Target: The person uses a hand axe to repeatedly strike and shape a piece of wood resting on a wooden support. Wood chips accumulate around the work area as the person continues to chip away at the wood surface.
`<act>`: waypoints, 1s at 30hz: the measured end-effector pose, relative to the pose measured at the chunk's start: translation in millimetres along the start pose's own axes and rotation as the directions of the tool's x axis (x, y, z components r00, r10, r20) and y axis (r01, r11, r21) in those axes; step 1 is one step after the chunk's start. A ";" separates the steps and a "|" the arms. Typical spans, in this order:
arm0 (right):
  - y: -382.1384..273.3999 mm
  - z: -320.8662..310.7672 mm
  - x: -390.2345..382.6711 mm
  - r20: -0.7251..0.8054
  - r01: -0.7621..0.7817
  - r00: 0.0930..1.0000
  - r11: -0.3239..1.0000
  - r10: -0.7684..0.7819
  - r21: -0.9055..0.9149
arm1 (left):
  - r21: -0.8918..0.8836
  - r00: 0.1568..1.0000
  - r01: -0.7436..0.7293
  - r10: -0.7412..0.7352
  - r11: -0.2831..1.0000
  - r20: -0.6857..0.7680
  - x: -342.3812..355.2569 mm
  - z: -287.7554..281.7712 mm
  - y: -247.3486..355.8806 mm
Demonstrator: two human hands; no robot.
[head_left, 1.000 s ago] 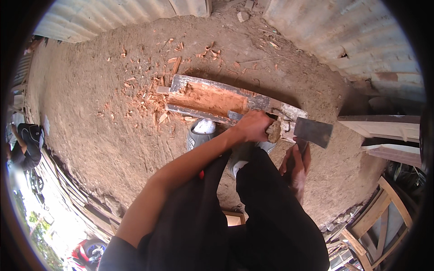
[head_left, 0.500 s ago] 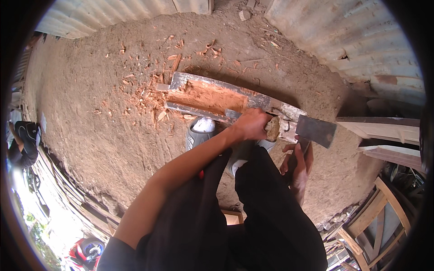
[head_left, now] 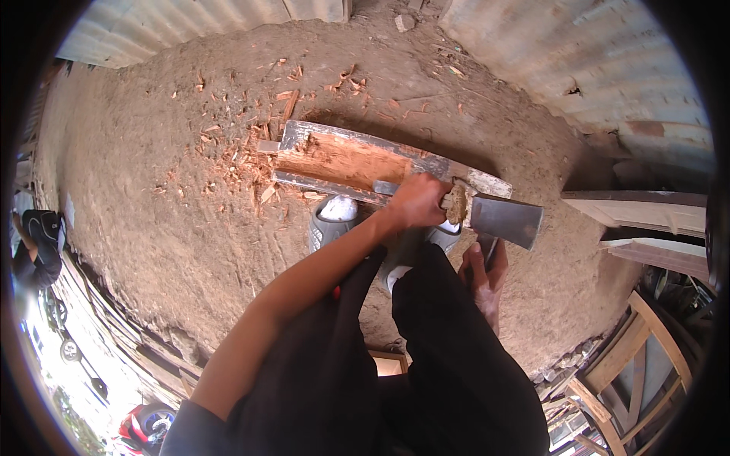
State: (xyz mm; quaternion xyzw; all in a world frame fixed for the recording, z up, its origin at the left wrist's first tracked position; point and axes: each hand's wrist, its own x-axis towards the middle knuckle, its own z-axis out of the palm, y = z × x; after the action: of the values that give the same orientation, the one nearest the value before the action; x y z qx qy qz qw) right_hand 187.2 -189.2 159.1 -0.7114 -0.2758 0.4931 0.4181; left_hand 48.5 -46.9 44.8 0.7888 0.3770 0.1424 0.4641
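My left hand (head_left: 414, 201) is closed round a chisel, its steel blade (head_left: 386, 188) lying over a long weathered wooden block (head_left: 342, 156) with a hollowed, reddish inside. The chisel's frayed wooden handle end (head_left: 458, 204) sticks out right of my fist. Just right of that end is the square steel head (head_left: 507, 220) of a hammer-like tool, its shaft gripped in my right hand (head_left: 485, 277). My grey slip-on shoes (head_left: 328, 234), worn with white socks, are at the block's near side, and reddish shavings (head_left: 236, 163) are scattered around its left end.
Corrugated sheet walls (head_left: 570, 61) border the dirt ground. Light boards (head_left: 639, 209) stand at right above a wooden frame (head_left: 608, 372). A seated person (head_left: 42, 247) in dark clothes is at far left, near stacked planks (head_left: 129, 334) and a red motorbike (head_left: 137, 425).
My right hand and the square steel head have moved left, close to the chisel's handle end. My left hand, still gripping the chisel, has shifted slightly up and left in the picture.
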 end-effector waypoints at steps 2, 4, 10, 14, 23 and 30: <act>3.9 5.1 0.3 -0.022 0.032 0.999 0.999 -0.032 0.006 | -0.006 1.000 -0.005 0.005 1.000 -0.004 2.3 1.5 -1.0; 1.8 4.4 4.2 0.005 -0.041 0.999 0.993 0.041 -0.114 | -0.001 1.000 0.026 -0.026 1.000 -0.017 3.4 -0.8 -1.3; 2.1 -9.3 10.3 -0.090 0.006 0.996 0.990 0.007 0.138 | -0.079 0.990 0.055 -0.065 0.995 -0.126 2.6 -2.5 -6.2; -1.3 -2.2 6.7 -0.024 0.017 1.000 0.999 -0.016 0.039 | -0.123 0.986 0.060 -0.078 0.991 -0.149 2.4 2.8 -12.8; 10.4 3.9 11.6 -0.019 -0.055 0.998 0.998 0.055 -0.021 | 0.014 0.996 0.051 -0.050 0.999 -0.070 3.8 4.4 -8.5; 9.0 -0.7 14.4 -0.051 0.023 0.999 0.993 -0.017 0.112 | 0.023 0.997 -0.027 0.029 0.999 -0.071 1.7 7.1 -7.2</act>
State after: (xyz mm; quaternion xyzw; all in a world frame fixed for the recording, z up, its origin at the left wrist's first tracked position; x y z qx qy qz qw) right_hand 192.9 -182.3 144.6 -0.6961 -0.2439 0.4856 0.4692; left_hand 50.4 -48.1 34.9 0.7935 0.3839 0.1727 0.4395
